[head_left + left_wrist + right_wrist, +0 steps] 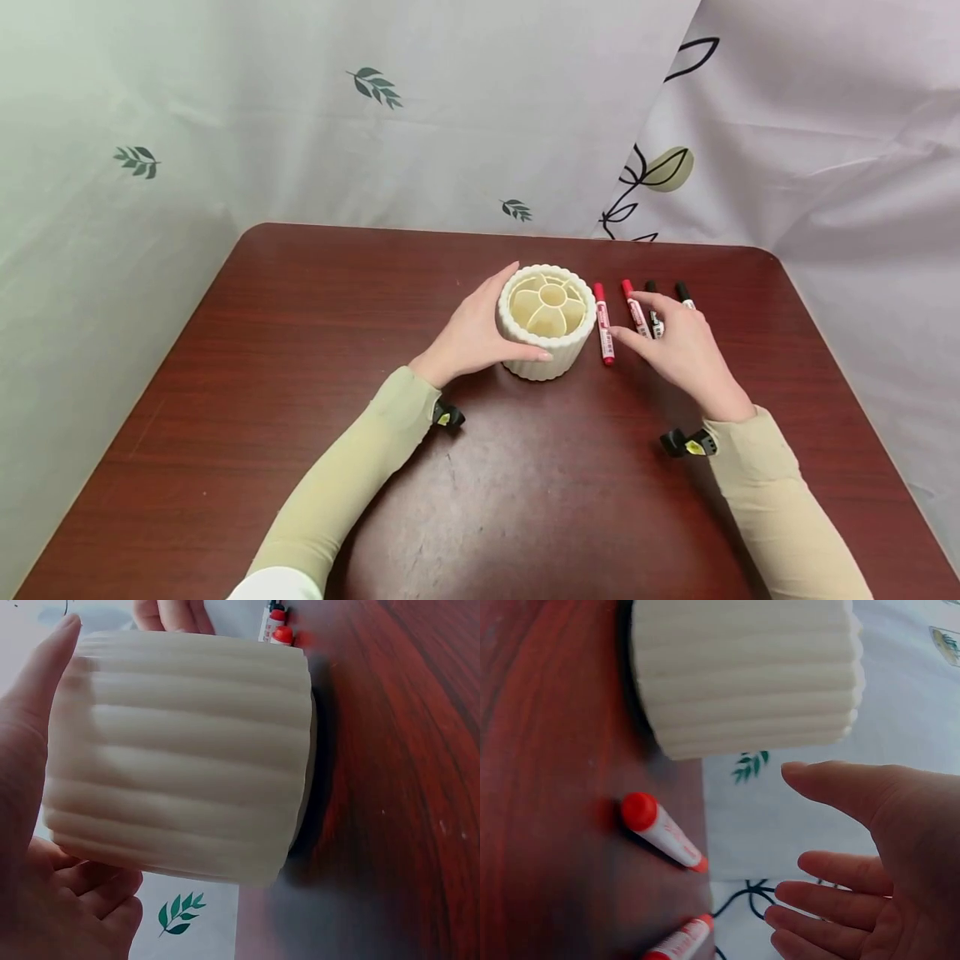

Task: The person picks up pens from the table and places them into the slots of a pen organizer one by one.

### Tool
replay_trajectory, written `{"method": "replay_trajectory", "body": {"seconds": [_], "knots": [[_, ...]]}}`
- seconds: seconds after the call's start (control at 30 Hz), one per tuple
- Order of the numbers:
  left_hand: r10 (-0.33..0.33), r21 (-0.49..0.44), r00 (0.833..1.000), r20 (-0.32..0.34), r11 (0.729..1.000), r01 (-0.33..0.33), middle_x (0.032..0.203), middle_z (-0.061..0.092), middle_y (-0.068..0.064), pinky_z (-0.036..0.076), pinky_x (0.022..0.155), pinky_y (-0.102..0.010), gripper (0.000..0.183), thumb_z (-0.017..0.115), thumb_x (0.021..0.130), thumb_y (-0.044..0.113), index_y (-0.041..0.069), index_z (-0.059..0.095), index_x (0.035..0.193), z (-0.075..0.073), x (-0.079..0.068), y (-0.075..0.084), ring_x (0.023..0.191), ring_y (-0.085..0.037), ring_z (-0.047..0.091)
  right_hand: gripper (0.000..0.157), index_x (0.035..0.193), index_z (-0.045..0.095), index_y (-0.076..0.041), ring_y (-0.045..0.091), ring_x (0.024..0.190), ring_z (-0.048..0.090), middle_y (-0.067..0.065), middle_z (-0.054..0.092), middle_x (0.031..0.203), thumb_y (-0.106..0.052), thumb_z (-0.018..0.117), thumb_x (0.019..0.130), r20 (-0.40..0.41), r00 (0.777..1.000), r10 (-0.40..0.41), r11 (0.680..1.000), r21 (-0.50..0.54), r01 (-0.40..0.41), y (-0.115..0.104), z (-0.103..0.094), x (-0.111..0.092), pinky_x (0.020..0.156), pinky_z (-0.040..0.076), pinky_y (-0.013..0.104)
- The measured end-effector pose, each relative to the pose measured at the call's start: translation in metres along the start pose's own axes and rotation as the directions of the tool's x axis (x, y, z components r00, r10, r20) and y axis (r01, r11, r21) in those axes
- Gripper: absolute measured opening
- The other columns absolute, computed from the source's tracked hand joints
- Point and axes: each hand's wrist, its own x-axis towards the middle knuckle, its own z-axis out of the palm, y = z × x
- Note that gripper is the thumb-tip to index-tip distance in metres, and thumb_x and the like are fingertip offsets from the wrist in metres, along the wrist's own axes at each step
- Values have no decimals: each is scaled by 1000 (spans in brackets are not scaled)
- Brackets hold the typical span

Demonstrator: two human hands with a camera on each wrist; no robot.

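A round cream pen holder (543, 363) with fluted sides, a scalloped rim and petal-shaped compartments stands on the table, its compartments holding nothing. My left hand (474, 332) grips it from the left, thumb across the front and fingers round the back. The left wrist view shows the holder's ribbed side (180, 757) close up. To its right, my right hand (681, 346) hovers over the markers with thumb and fingers spread, holding nothing. A red marker (603, 325) lies between the holder and the right thumb; another red marker (636, 313) is partly covered by that hand.
Two black-capped markers, one with its cap (682, 290) showing beyond the right hand and one nearer (657, 325), lie at the right. The dark red-brown table (247, 400) has rounded far corners. A pale leaf-print curtain (442, 158) hangs behind it.
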Motion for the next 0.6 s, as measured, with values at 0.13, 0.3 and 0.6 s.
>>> {"method": "replay_trajectory", "body": {"seconds": [0.13, 0.3, 0.6], "knots": [[-2, -17, 1000, -13, 1000, 2, 157, 40, 2, 37, 111, -37, 127, 92, 60, 64, 18, 30, 160, 1, 1, 1, 138, -10, 40, 62, 135, 62, 2, 35, 90, 56, 22, 65, 126, -33, 82, 87, 23, 1000, -16, 1000, -2, 16, 3, 9, 0, 82, 46, 50], [-10, -25, 1000, -11, 1000, 9, 155, 42, 6, 37, 111, -35, 124, 93, 61, 60, 16, 31, 160, 2, 2, 4, 137, -10, 41, 59, 132, 64, 1, 37, 91, 63, 23, 68, 120, -28, 84, 85, 49, 999, -9, 1000, 16, 8, 8, 21, 3, 79, 51, 51], [-31, 2, 1000, -4, 1000, 31, 154, 43, 5, 38, 110, -37, 125, 94, 60, 59, 12, 33, 158, -1, 1, 5, 136, -13, 43, 49, 125, 67, -1, 27, 83, 70, 13, 72, 98, -20, 84, 84, 103, 994, 37, 999, 36, -41, 12, 39, 8, 77, 50, 48]]}}
